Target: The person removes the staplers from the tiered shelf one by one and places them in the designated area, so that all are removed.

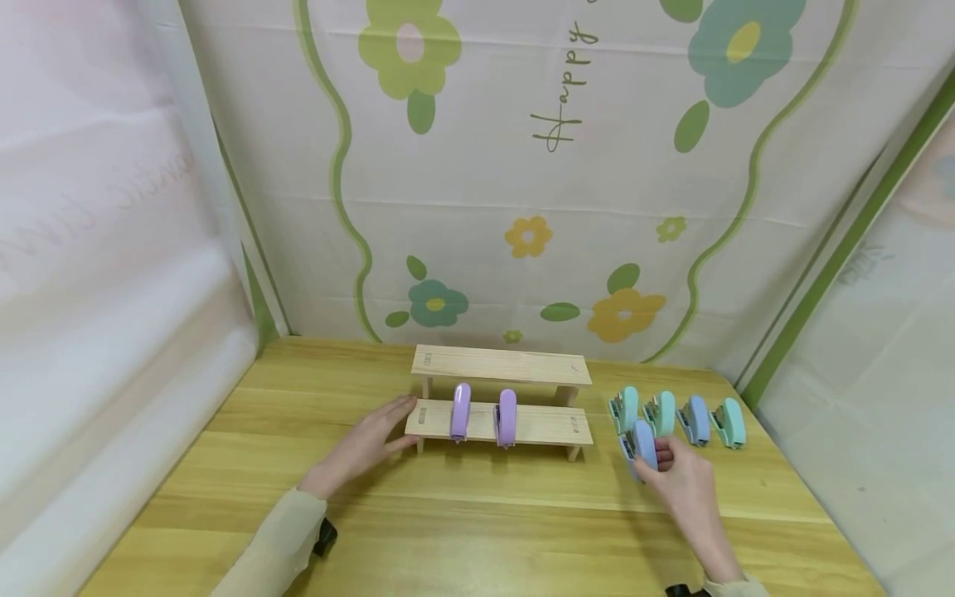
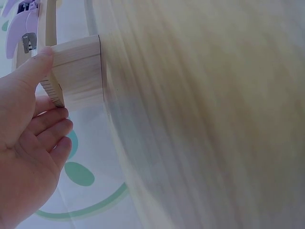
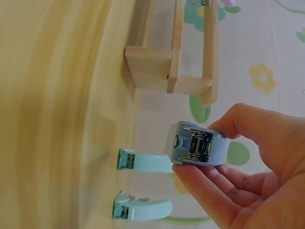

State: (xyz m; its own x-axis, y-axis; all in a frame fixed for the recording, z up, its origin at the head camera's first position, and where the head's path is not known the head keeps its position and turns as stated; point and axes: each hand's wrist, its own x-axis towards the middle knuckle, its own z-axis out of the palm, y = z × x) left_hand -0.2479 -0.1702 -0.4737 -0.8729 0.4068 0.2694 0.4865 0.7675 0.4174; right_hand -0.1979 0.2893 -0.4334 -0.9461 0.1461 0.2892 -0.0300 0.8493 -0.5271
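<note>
Right hand (image 1: 682,477) pinches blue stapler (image 1: 645,444) above the table (image 1: 462,539), right of the shelf (image 1: 500,365), near four row staplers (image 1: 734,423). Left hand (image 1: 369,444) pinches shelf's left end, thumb on top. Lower tier (image 1: 552,423): two purple staplers (image 1: 462,410). Backdrop (image 1: 462,182) reads "Happy", sideways.

Flowered cloth on three sides

Through my head view I see a wood-grained table (image 1: 477,539) whose far edge meets a pale back cloth (image 1: 462,182). I can read "Happy" (image 1: 564,91) printed sideways on it, between a yellow-green flower (image 1: 409,43) and a large teal flower (image 1: 744,46). Lower down I see two orange flowers (image 1: 625,316) and a smaller teal flower (image 1: 436,304). To my left hangs a creased side cloth (image 1: 97,249) with faint lettering; another pale cloth (image 1: 880,373) hangs to my right.
</note>
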